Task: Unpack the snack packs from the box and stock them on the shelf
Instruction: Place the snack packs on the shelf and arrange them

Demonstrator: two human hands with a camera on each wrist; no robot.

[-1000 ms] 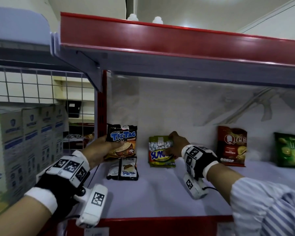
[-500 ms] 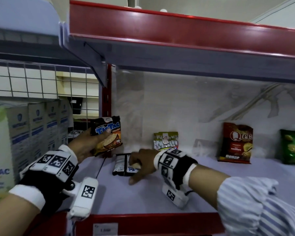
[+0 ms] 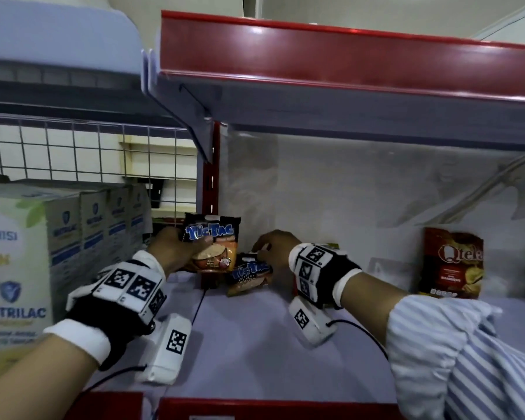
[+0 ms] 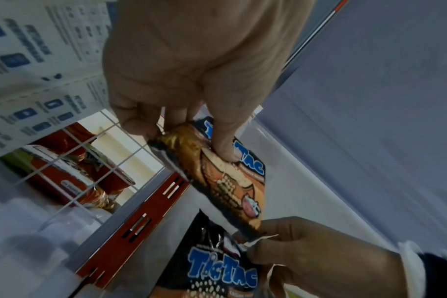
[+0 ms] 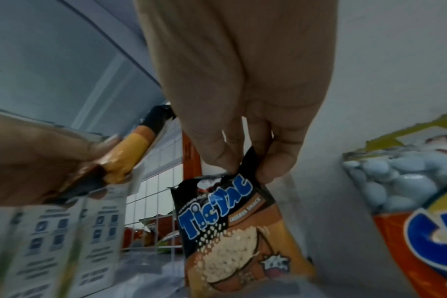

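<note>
My left hand (image 3: 176,247) holds an orange-and-black TicTac snack pack (image 3: 214,247) upright at the shelf's back left corner; in the left wrist view the thumb and fingers pinch that pack (image 4: 225,177). My right hand (image 3: 273,248) pinches the top edge of a second TicTac pack (image 3: 249,275), tilted up from the shelf board (image 3: 255,344) just right of the first. The right wrist view shows the fingertips (image 5: 232,161) on that pack's (image 5: 237,231) black top seam. The two packs sit close together.
A red Qtela chip bag (image 3: 450,263) stands against the back wall at the right. An orange Sukro-style pack (image 5: 408,201) stands right of my right hand. White Nutrilac cartons (image 3: 28,262) fill the neighbouring shelf left of the red upright (image 3: 211,189). An upper shelf (image 3: 346,71) hangs overhead.
My right hand left the nut pack, reached left to the flat-lying TicTac pack and has lifted its top edge. My left hand kept its pack and brought it back toward the corner.
</note>
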